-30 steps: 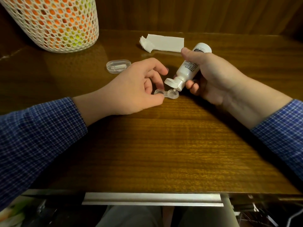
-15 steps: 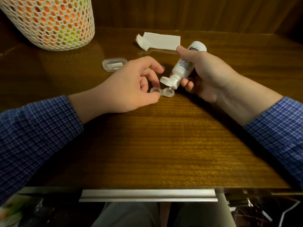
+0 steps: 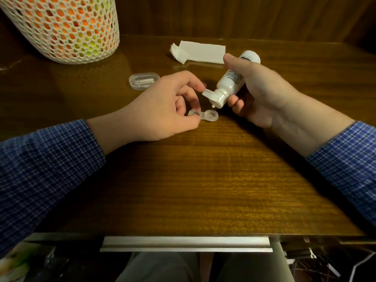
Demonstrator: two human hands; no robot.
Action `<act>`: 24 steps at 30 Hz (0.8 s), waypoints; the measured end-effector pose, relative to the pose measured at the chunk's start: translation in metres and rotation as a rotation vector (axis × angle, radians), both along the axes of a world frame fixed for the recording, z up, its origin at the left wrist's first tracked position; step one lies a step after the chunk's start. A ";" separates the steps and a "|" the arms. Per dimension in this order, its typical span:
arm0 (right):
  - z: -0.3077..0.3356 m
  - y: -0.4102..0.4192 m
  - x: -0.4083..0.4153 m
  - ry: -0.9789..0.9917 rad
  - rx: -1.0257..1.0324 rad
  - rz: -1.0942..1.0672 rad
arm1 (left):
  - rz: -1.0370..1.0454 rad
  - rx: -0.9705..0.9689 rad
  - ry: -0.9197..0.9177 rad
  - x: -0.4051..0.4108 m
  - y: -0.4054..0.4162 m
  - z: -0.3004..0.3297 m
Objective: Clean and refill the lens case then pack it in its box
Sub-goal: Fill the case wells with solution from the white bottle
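Note:
A clear two-well lens case (image 3: 205, 116) lies on the wooden desk (image 3: 203, 180), both wells uncovered. My left hand (image 3: 162, 110) pinches its left well between thumb and fingers. My right hand (image 3: 262, 92) grips a white solution bottle (image 3: 230, 84), tilted nozzle-down with its flip cap open. The nozzle hangs just above the right well, not touching it. A clear oval box (image 3: 143, 80) with something white inside sits behind my left hand.
A folded white tissue (image 3: 200, 51) lies at the back of the desk. A white mesh basket (image 3: 63, 27) with orange and yellow contents stands at the back left. A wooden wall runs behind. The desk's front edge has a metal rail (image 3: 185, 243).
The bottle's nozzle has lifted slightly off the right well. My left hand keeps its hold on the case.

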State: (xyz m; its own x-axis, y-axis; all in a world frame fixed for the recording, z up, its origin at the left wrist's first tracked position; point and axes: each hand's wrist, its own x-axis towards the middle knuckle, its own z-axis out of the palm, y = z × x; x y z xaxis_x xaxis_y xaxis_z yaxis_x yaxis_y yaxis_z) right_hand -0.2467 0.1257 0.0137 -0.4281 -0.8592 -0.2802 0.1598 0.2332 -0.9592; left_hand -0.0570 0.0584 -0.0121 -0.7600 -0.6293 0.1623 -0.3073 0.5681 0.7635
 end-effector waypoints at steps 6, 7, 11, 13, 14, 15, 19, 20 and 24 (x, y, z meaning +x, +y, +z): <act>0.001 0.002 0.001 0.027 -0.006 0.029 | -0.008 0.011 0.006 0.001 -0.001 0.000; 0.000 0.002 0.001 0.034 -0.004 0.034 | -0.007 0.012 0.007 0.001 -0.001 0.000; 0.000 0.003 0.002 0.047 -0.003 0.042 | -0.005 -0.001 -0.001 0.001 0.000 0.000; 0.000 0.002 0.001 0.048 0.000 0.047 | -0.002 -0.010 -0.006 0.001 0.001 0.001; 0.000 0.002 0.001 0.049 0.005 0.048 | 0.001 -0.011 -0.005 0.001 0.001 0.001; 0.000 0.002 0.001 0.049 0.010 0.048 | 0.005 -0.011 -0.004 0.001 0.001 0.001; 0.000 0.002 0.000 0.053 0.011 0.052 | 0.006 -0.019 -0.001 0.001 0.001 0.001; 0.000 0.002 0.001 0.052 0.009 0.056 | 0.006 -0.020 -0.001 0.001 0.001 0.001; 0.000 0.001 0.001 0.037 0.008 0.037 | 0.000 -0.011 0.004 0.000 0.000 0.001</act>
State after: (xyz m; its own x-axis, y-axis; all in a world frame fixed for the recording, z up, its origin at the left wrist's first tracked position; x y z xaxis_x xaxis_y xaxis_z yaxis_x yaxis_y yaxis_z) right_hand -0.2460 0.1266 0.0134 -0.4062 -0.8724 -0.2717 0.1157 0.2459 -0.9624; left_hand -0.0565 0.0580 -0.0114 -0.7594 -0.6274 0.1723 -0.3045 0.5767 0.7581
